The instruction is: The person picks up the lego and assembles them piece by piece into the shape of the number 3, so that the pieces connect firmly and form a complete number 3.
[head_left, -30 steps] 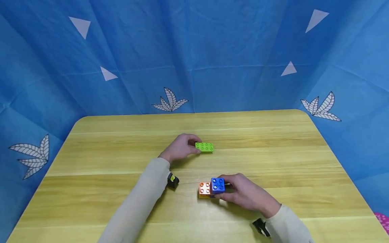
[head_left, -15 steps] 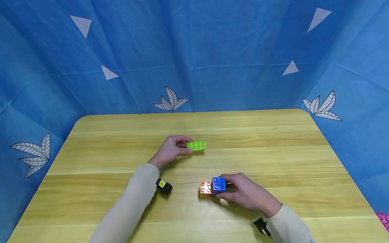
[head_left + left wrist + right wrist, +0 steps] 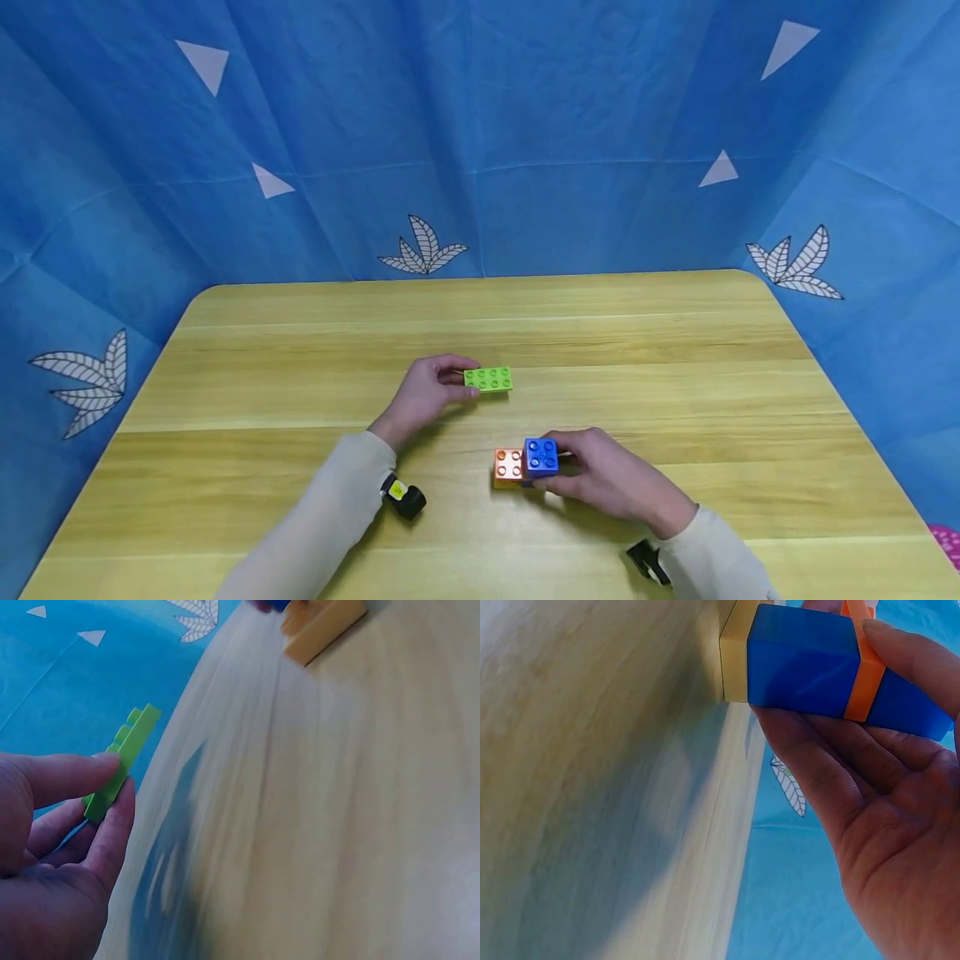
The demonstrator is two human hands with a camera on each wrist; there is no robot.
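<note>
Between thumb and fingers my left hand (image 3: pixel 423 396) pinches a flat lime-green toy building brick (image 3: pixel 487 380) by its left end. The left wrist view shows this brick (image 3: pixel 126 761) raised off the table, its studs turned to the side. My right hand (image 3: pixel 611 479) grips a small stack of building bricks from its right side. A blue brick (image 3: pixel 541 457) tops the stack, and an orange brick (image 3: pixel 507 467) juts out to the left beneath it. Seen from the right wrist, a yellow brick (image 3: pixel 736 656) at the base touches the table, with a blue brick (image 3: pixel 802 660) on it.
Both hands are over a light wooden table (image 3: pixel 675 350) with rounded back corners. A blue curtain (image 3: pixel 525 167) with white triangles and leaf prints stands behind and at both sides. Black wrist cameras (image 3: pixel 405 498) are strapped to the arms.
My left hand has carried the green brick leftward, then a little towards the front of the table. The right hand and the stack have stayed in place.
</note>
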